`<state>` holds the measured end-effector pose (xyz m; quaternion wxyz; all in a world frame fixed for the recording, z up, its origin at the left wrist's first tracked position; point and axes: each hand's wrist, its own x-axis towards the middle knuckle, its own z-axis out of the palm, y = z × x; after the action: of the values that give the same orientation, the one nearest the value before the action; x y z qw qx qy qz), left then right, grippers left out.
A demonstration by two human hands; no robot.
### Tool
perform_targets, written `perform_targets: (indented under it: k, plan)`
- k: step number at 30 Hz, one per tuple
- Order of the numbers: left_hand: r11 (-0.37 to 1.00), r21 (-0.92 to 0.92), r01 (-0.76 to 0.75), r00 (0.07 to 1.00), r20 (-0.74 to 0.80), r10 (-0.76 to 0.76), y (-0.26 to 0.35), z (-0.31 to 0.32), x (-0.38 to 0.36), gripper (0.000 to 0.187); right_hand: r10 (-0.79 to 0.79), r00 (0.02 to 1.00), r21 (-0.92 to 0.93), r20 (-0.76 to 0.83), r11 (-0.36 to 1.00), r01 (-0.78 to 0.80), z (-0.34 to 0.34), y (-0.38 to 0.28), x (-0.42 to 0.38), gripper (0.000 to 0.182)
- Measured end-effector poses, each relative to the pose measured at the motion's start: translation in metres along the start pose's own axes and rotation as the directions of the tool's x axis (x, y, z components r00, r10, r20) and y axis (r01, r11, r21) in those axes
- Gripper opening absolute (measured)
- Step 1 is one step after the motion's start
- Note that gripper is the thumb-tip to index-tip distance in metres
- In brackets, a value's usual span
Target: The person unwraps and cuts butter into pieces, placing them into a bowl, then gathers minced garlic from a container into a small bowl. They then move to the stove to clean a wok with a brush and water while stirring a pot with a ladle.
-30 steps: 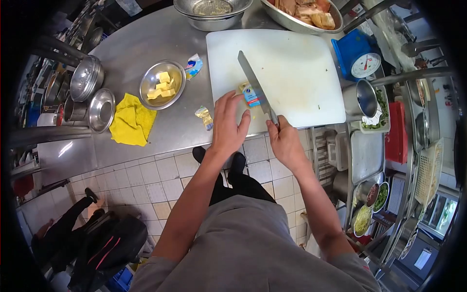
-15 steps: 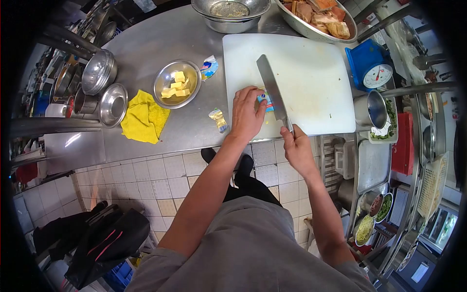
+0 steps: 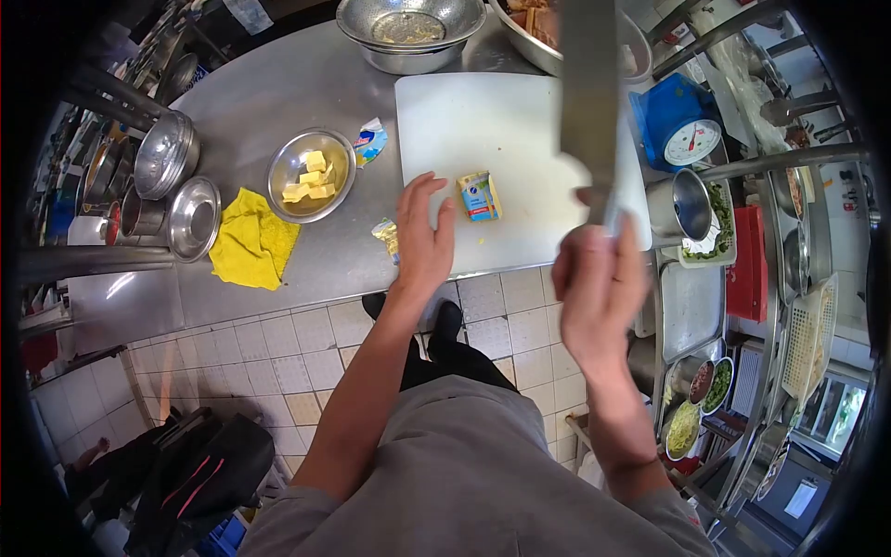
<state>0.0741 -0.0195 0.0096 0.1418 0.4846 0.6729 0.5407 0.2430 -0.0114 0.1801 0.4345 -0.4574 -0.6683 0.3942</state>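
My right hand (image 3: 599, 297) is wrapped round the handle of a large kitchen knife (image 3: 590, 84), raised toward the camera with its broad blade pointing away from me. A small block of butter in a blue and yellow wrapper (image 3: 479, 197) lies on the white cutting board (image 3: 464, 111). Just left of that block, my left hand (image 3: 425, 243) rests over the board's edge, fingers apart and holding nothing. Yellow butter pieces (image 3: 316, 176) sit in a metal bowl (image 3: 339, 153) farther left. Torn wrappers (image 3: 369, 142) lie near the bowl, one partly behind my left hand.
A yellow cloth (image 3: 252, 241) lies beside the butter bowl. Stacked metal bowls (image 3: 408, 60) stand behind the board. At its right are a blue scale (image 3: 682, 121) and a metal pot (image 3: 689, 206). A bowl of large meat-like chunks at the back is partly hidden by the blade.
The knife has lifted off the board area and come up toward the camera in my right hand. My left hand has let go of the wrapped butter and moved left.
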Motion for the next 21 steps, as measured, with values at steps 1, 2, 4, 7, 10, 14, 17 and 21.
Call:
perform_targets:
  k: [1, 2, 4, 7, 10, 14, 17, 21]
  plan:
    - [1.000, -0.002, 0.002, 1.000, 0.004, -0.002, 0.000, -0.005, -0.003, 0.025, -0.097, 0.995, 0.120, -0.034, 0.988, 0.100, -0.002, -0.012, 0.004, 0.028]
    - [0.995, -0.078, 0.069, 0.997, -0.023, -0.071, 0.000, -0.010, -0.006, 0.024, -0.189, 0.979, 0.234, -0.080, 0.951, 0.203, -0.002, -0.017, 0.007, 0.028]
    - [0.979, -0.158, 0.132, 0.989, -0.047, -0.141, 0.001, -0.012, -0.008, 0.024, -0.141, 0.989, -0.012, -0.052, 0.990, 0.141, 0.005, 0.013, -0.006, 0.029]
    - [0.979, -0.138, 0.149, 0.985, -0.062, -0.159, 0.005, -0.009, -0.012, 0.024, 0.327, 0.919, -0.415, 0.220, 0.884, -0.215, 0.043, 0.134, -0.035, 0.030]
    - [1.000, -0.020, -0.008, 0.999, 0.053, 0.009, 0.001, 0.001, -0.013, 0.028, 0.313, 0.924, -0.443, 0.219, 0.876, -0.192, 0.044, 0.122, -0.020, 0.031]
    - [0.973, 0.171, -0.154, 0.977, 0.172, 0.124, -0.006, 0.011, 0.007, 0.041, 0.379, 0.896, -0.355, 0.230, 0.890, -0.285, 0.037, 0.129, -0.016, 0.034]
    - [0.963, 0.205, -0.176, 0.949, 0.295, 0.110, 0.001, 0.011, 0.015, 0.047, 0.607, 0.744, -0.160, 0.281, 0.794, -0.587, 0.019, 0.126, -0.006, 0.034]
    - [0.932, 0.274, -0.238, 0.907, 0.406, 0.112, 0.001, 0.010, 0.024, 0.064, 0.368, 0.923, -0.309, 0.114, 0.896, -0.319, 0.006, 0.109, 0.001, 0.029]
